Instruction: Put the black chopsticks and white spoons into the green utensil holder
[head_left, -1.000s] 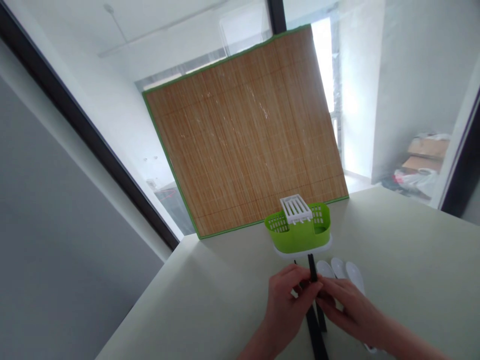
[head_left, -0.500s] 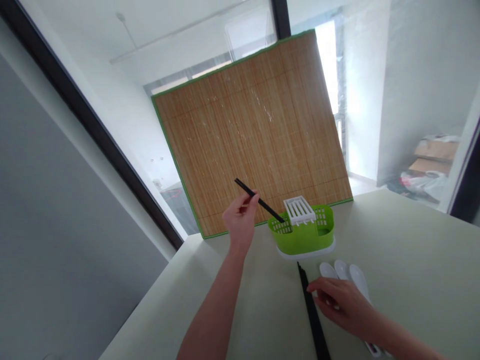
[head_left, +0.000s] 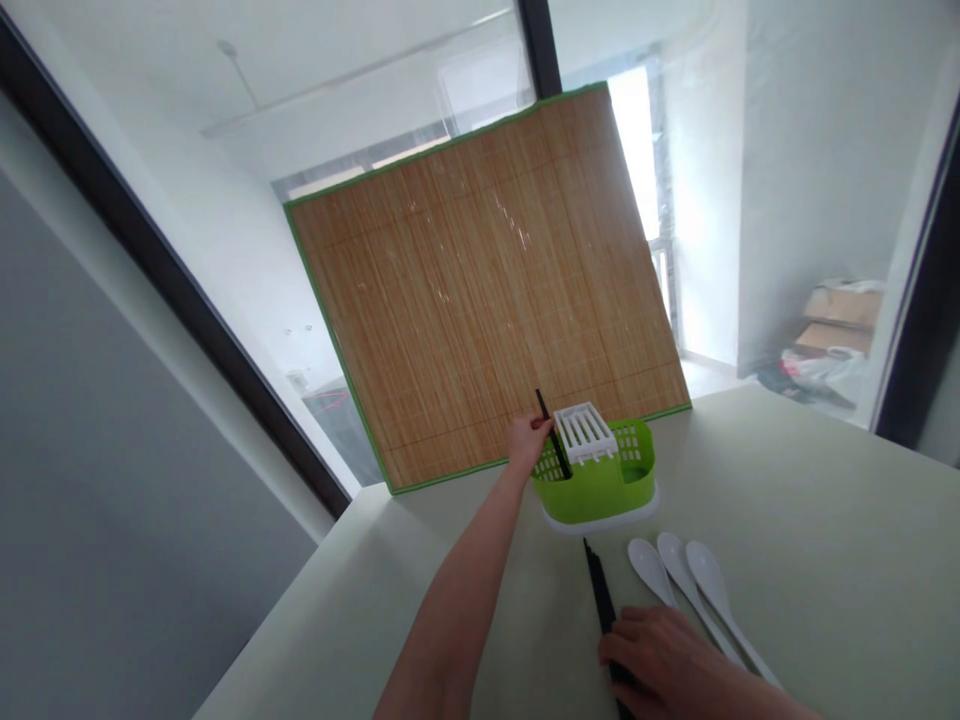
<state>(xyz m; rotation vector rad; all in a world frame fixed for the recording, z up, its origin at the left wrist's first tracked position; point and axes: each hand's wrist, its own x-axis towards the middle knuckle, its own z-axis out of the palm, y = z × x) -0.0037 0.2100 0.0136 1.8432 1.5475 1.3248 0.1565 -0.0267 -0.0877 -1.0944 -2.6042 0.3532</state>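
Observation:
Black chopsticks (head_left: 555, 442) are pinched in my left hand (head_left: 529, 440), their lower ends inside the left compartment of a green basket (head_left: 600, 500). A white slatted rack (head_left: 585, 432) sits on the basket's middle. More black chopsticks (head_left: 600, 590) lie on the table in front of the basket. My right hand (head_left: 656, 655) rests over their near part, its fingers curled around them. Beside that hand lie three white spoons (head_left: 709, 575), bowls toward the basket.
The pale table (head_left: 810, 520) extends to both sides. Behind the basket a bamboo mat (head_left: 487, 300) with green edging leans against the glass. Cardboard boxes (head_left: 844, 305) and plastic bags show beyond the glass at right.
My left hand has moved right to the basket, and its chopsticks have gone from slanting to more upright, inside the left compartment. My right hand has moved nearer along the chopsticks on the table.

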